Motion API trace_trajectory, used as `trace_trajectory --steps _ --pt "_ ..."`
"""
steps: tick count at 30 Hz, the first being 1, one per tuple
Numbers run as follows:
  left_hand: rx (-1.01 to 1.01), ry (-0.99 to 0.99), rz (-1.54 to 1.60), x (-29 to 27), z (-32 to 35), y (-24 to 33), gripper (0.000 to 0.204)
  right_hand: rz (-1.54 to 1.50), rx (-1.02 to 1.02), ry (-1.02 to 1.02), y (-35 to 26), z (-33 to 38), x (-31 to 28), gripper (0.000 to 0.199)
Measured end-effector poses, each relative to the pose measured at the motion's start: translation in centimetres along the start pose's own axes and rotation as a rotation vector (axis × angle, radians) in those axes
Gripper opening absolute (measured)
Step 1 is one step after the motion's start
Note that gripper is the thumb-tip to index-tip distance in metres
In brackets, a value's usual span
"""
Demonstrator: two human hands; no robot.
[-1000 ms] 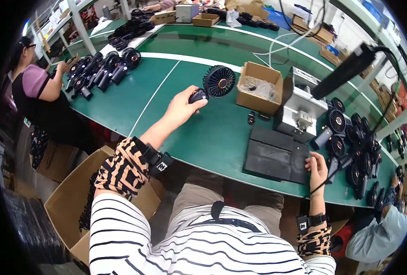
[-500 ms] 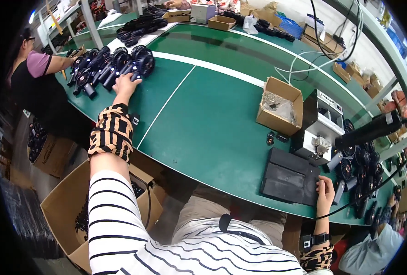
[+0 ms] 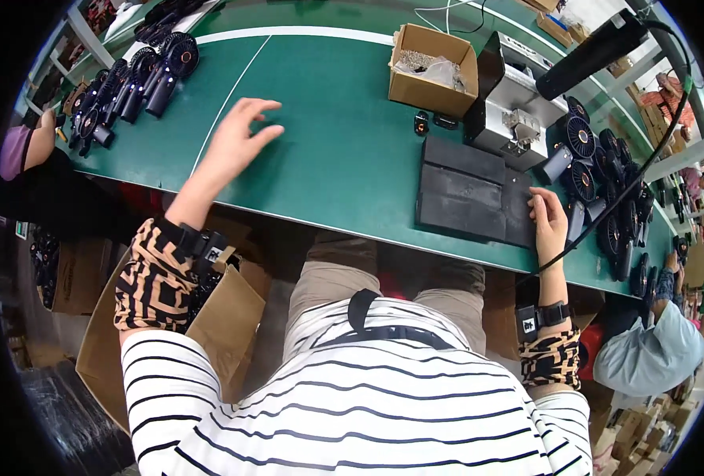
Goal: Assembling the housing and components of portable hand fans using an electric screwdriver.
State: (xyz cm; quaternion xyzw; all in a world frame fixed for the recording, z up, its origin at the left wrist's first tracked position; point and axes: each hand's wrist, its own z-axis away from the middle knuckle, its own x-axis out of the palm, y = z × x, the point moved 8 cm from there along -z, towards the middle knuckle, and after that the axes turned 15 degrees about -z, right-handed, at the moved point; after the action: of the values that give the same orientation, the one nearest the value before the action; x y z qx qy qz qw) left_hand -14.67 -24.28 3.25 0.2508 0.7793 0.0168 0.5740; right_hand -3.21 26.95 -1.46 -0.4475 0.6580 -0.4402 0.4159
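My left hand hovers over the green table with nothing in it, its thumb and fingers apart. Beyond it to the left, several dark handheld fans lie in a row. By the right edge of a flat black block with a recess, my right hand rests with loosely bent fingers and no object in it. Close to that hand, more dark handheld fans are heaped on the right. A silver and black box-shaped device stands behind the block, and a black cylindrical tool with a cable hangs over it.
Behind the block, a cardboard box holds small metal parts and a clear bag. Two small black pieces lie before it. An open carton stands below the table edge at left. One person sits at right, another at far left.
My left hand has come away from the fans at left, moving nearer and to the right, now empty. My right hand stays by the black block. The whole view has tilted downward.
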Motion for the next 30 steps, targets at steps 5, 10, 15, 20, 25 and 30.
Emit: trace_trajectory --steps 5,10,15,20,25,30 --pt "0.122 0.275 -0.379 2.4 4.0 5.7 0.031 -0.028 -0.044 -0.039 -0.5 0.2 0.5 0.019" --pt "0.114 0.253 -0.341 2.6 4.0 5.8 0.031 -0.055 -0.068 -0.037 -0.4 0.3 0.4 0.019" --pt "0.085 0.223 -0.373 2.9 3.8 5.5 0.031 -0.02 -0.058 -0.04 -0.4 0.0 0.5 0.019" --pt "0.1 0.294 -0.37 2.5 3.6 5.8 0.03 -0.018 -0.1 -0.047 -0.6 -0.2 0.3 0.019" --pt "0.102 0.295 -0.366 2.3 3.7 5.8 0.029 0.009 -0.071 -0.035 -0.7 0.0 0.3 0.019" --pt "0.109 0.255 -0.339 2.4 3.7 5.7 0.029 -0.011 -0.049 -0.044 -0.4 -0.1 0.3 0.019"
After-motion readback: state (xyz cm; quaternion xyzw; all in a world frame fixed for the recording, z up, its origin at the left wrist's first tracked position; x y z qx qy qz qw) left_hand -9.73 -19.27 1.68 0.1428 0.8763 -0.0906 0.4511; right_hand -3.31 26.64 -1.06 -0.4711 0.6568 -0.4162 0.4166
